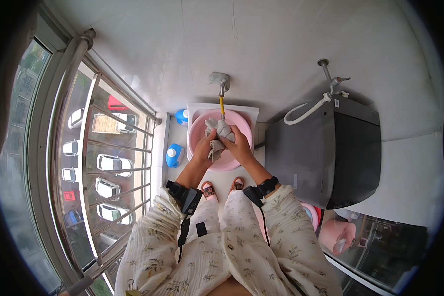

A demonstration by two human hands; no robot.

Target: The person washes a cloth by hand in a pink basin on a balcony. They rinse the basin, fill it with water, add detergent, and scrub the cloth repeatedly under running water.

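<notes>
My left hand (204, 146) and my right hand (239, 143) both grip a bunched grey cloth (225, 131), one at each side of it. The cloth is over a round pink plastic basin (225, 165), right below a wall tap (224, 84) with a yellow hose (222, 105) on its spout. The lower end of the hose meets the top of the cloth. Whether water runs from it, I cannot tell. The basin rests in a white square sink (252, 111), and part of its inside is hidden by my hands.
Two blue bottles, one nearer (174, 155) and one farther (181, 116), stand left of the sink. A dark grey washing machine (299, 155) with a white hose (310, 111) is at the right. Metal railings (118, 145) and a window line the left side. A pink bin (336, 235) is at lower right.
</notes>
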